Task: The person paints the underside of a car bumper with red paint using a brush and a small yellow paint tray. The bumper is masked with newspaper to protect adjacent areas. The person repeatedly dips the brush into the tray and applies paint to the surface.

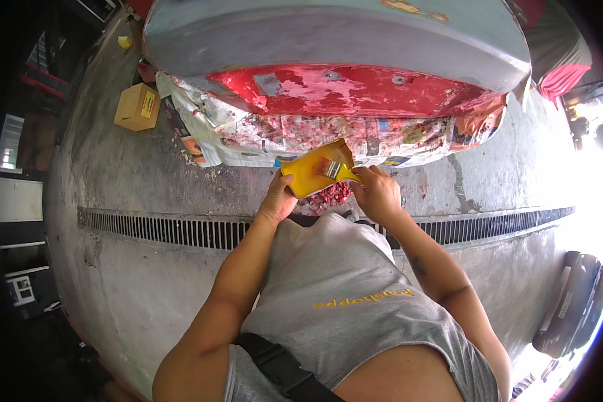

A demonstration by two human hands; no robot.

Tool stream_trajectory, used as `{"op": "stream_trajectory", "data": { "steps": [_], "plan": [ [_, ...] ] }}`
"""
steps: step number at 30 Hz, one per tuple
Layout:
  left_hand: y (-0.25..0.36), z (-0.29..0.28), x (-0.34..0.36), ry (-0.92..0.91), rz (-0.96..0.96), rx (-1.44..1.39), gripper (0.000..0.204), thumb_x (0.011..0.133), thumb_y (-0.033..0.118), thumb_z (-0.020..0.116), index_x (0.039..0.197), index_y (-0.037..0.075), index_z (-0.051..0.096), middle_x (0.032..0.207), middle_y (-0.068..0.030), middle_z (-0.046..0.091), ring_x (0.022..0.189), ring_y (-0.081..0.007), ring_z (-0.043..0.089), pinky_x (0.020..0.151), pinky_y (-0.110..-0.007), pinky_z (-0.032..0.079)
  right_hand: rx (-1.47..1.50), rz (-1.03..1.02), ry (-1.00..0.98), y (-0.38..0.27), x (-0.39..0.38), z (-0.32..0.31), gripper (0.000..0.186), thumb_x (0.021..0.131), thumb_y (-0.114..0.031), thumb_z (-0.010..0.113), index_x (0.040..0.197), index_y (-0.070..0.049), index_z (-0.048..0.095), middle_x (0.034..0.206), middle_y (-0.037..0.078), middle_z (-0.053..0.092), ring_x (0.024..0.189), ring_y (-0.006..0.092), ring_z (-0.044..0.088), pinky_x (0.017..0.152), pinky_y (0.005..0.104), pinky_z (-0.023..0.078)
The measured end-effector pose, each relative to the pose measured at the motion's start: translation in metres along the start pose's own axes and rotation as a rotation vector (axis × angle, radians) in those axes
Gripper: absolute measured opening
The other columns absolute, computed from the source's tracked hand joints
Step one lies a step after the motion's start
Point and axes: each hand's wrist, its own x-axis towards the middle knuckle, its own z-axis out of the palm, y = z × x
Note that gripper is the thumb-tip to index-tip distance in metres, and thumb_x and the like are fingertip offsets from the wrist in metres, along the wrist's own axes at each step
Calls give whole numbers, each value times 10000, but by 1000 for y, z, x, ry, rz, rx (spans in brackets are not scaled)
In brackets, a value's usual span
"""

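Note:
In my left hand [279,198] is a yellow open container [300,175] with cut edges, tilted so that its inside shows. The fingers wrap round its left side. My right hand [379,194] grips the yellow handle of a paintbrush [342,173], whose metal band and bristles reach into the container. Reddish-brown colour shows around the bristles; how much liquid lies there I cannot tell. Just beyond stands a grey car body panel [342,40], with a recessed red area [301,87] of patchy, flaking paint.
Newspaper sheets [261,137] strewn with red flakes hang below the panel. Red paint chips [328,195] lie on the concrete floor near a long metal drain grate [161,226]. At the left sits a cardboard box [138,107]; a dark case [569,305] stands at the right.

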Motion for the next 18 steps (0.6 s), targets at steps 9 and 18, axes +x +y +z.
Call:
{"op": "stream_trajectory", "data": {
  "steps": [9,18],
  "plan": [
    [32,-25,32,6,-118,104,612,890,220,744,1449,91,530,1399,-59,614,1317,-230,575,1119,-426,463,624,190,101,11,-5,54,275,972,-151,713,1222,-41,680,986,119,736,854,205,698,791,362,541],
    [80,-66,48,-25,-171,160,693,892,274,749,1514,94,502,1457,-53,602,1365,-234,558,1183,-423,419,826,459,414,18,35,108,291,992,-118,682,1268,-38,637,830,54,675,708,107,589,633,294,461]
  ]
}}
